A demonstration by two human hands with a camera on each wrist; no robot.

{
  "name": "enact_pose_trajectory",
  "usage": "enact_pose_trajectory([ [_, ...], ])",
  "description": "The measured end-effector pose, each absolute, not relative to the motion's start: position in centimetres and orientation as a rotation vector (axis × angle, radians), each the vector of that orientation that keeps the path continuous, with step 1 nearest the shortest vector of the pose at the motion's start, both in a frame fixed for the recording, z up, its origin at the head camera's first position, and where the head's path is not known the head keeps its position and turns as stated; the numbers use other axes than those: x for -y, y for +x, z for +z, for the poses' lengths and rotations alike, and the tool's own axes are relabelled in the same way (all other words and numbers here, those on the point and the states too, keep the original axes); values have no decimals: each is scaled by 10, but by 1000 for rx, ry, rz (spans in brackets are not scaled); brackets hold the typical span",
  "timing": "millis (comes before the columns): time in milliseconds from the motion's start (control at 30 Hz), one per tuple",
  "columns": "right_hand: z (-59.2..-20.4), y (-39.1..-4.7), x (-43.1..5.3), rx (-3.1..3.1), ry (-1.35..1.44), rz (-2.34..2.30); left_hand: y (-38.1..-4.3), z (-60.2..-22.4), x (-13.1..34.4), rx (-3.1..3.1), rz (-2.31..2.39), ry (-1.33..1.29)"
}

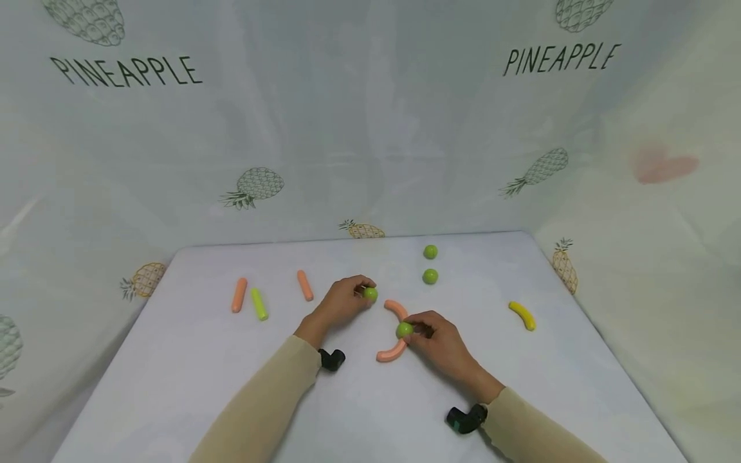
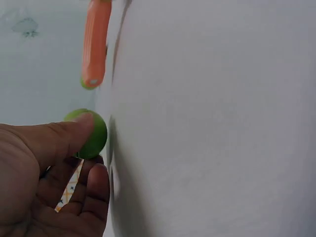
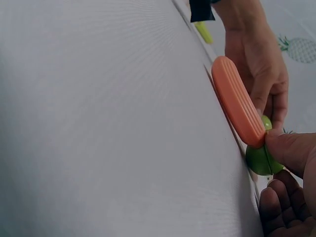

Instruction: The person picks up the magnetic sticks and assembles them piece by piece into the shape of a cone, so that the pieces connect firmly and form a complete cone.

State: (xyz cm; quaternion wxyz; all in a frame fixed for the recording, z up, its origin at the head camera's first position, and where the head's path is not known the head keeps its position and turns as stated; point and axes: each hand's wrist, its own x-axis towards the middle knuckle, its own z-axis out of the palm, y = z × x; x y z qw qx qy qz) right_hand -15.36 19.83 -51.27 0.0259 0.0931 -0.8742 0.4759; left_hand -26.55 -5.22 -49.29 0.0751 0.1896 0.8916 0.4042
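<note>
With thumb and fingers my left hand pinches a small round green ball, just above or on the white table. In the left wrist view that green ball shows under the thumb. Nearer me, my right hand pinches another green ball, which has a seam line in the right wrist view. Two curved orange sausage-like pieces lie around it: one upper piece behind the ball and one lower piece in front. Fingertips partly hide where these pieces meet the ball.
Two more green balls sit toward the table's back edge. A yellow banana-shaped piece lies on the right. Two straight orange sticks and a light green stick lie on the left. Pineapple-printed cloth hangs behind the table.
</note>
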Motion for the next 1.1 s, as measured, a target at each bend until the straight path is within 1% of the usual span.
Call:
enact_pose_trajectory([
  [300, -511, -153, -199, 2711, 232, 1468, -253, -497, 39, -2619, 1223, 657],
  [1100, -512, -154, -195, 2677, 259, 1500, -252, -504, 39, -2602, 1383, 596],
])
